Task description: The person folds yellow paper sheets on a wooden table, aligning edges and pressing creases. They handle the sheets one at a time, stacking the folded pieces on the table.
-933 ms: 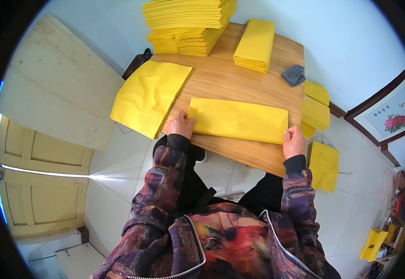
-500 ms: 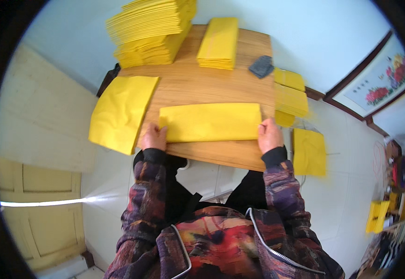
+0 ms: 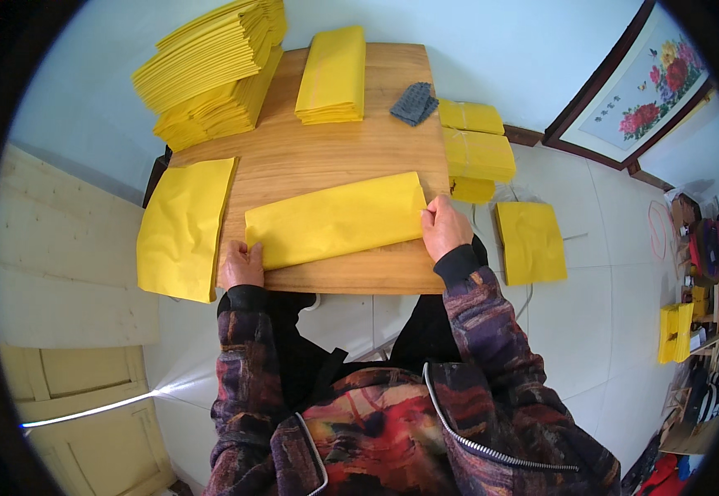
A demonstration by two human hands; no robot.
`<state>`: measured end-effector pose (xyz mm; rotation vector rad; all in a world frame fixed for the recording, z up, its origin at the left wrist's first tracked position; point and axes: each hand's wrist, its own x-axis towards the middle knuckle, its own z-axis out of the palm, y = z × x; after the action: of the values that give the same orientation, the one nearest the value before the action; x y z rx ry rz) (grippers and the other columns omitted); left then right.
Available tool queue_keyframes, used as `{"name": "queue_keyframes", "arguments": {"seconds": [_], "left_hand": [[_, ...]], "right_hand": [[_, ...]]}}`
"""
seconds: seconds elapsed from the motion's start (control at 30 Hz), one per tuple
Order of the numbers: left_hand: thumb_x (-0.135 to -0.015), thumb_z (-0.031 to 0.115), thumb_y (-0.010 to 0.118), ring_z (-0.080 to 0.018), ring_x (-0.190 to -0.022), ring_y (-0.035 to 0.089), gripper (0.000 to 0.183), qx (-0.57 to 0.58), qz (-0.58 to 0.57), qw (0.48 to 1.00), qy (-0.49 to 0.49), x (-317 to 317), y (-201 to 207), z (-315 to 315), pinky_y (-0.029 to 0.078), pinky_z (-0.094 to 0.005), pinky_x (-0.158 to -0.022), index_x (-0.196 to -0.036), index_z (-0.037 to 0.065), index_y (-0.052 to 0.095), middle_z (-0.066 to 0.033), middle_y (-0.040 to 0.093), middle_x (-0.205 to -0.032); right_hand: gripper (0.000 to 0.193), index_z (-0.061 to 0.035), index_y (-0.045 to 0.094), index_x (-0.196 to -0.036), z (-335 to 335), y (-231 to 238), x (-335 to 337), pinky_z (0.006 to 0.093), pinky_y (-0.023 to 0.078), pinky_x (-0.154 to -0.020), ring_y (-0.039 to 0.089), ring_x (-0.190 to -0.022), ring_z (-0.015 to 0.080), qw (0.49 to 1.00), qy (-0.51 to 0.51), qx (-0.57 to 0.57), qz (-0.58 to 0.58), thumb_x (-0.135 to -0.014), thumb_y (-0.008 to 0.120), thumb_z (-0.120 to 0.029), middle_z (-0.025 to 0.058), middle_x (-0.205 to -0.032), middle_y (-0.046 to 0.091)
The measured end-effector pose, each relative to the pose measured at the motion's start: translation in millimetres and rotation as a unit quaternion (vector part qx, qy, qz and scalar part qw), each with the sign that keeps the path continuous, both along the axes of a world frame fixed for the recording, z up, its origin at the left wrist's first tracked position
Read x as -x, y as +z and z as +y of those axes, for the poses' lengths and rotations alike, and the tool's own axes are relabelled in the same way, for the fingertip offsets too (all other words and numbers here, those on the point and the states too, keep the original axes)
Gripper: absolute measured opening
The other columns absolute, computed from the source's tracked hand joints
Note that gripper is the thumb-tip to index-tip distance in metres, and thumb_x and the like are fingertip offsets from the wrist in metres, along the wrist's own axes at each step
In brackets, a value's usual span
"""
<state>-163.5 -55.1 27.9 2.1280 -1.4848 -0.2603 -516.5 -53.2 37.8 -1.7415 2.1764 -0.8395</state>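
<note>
A folded yellow sheet (image 3: 335, 219) lies slightly slanted along the near part of the wooden table (image 3: 335, 151), its right end farther from me. My left hand (image 3: 242, 264) pinches its near left corner. With fingers closed on the right end, my right hand (image 3: 445, 230) holds the sheet at the table's right edge. Both hands rest close to the tabletop. Left of the folded sheet, a wider yellow sheet (image 3: 184, 227) hangs partly over the table's left edge.
A tall stack of folded yellow sheets (image 3: 211, 70) stands at the far left, a lower yellow pile (image 3: 332, 78) beside it. A grey cloth (image 3: 414, 104) lies at the far right. Yellow bundles (image 3: 477, 153) and another yellow stack (image 3: 531, 242) are beyond the right edge.
The view has shifted, so the table sits farther left in it. The folded sheet has gone from nearly level to slanted, right end farther away; both hands still hold its ends.
</note>
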Motion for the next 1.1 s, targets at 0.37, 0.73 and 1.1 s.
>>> {"name": "queue_keyframes", "arguments": {"seconds": [0.37, 0.73, 1.1], "left_hand": [[-0.079, 0.034, 0.072, -0.0360, -0.076, 0.063, 0.034, 0.006, -0.026, 1.000, -0.002, -4, -7, -3, 0.049, -0.0441, -0.067, -0.092, 0.005, 0.058, -0.0169, 0.065, -0.080], [-0.079, 0.033, 0.071, -0.0388, -0.078, 0.063, 0.034, 0.001, -0.046, 0.999, -0.006, -1, -2, -2, 0.048, -0.0463, -0.069, -0.093, 0.005, 0.057, -0.0190, 0.065, -0.082], [-0.079, 0.034, 0.072, -0.0381, -0.076, 0.062, 0.035, 0.009, -0.051, 0.998, -0.023, -2, -2, -3, 0.048, -0.0461, -0.066, -0.091, 0.005, 0.055, -0.0183, 0.064, -0.079]], "right_hand": [[0.017, -0.0077, 0.051, -0.086, -2, 6, -2, 0.0504, 0.046, -0.060, 0.061, -0.070, 0.0396, 1.000, 0.005, -0.004, 0.026, -0.086, 0.061, -0.021, 0.0170, -0.071, 0.062], [0.022, -0.0036, 0.054, -0.090, 5, 19, -18, 0.0465, 0.045, -0.077, 0.055, -0.094, 0.0375, 0.976, 0.089, 0.186, 0.075, -0.078, 0.068, -0.016, 0.0164, -0.100, 0.056], [0.063, -0.0026, 0.044, -0.132, 1, -4, -64, 0.0533, 0.021, -0.110, 0.028, -0.137, 0.0311, 0.963, 0.238, 0.051, 0.112, -0.085, 0.064, -0.038, 0.0120, -0.144, 0.036]]}}
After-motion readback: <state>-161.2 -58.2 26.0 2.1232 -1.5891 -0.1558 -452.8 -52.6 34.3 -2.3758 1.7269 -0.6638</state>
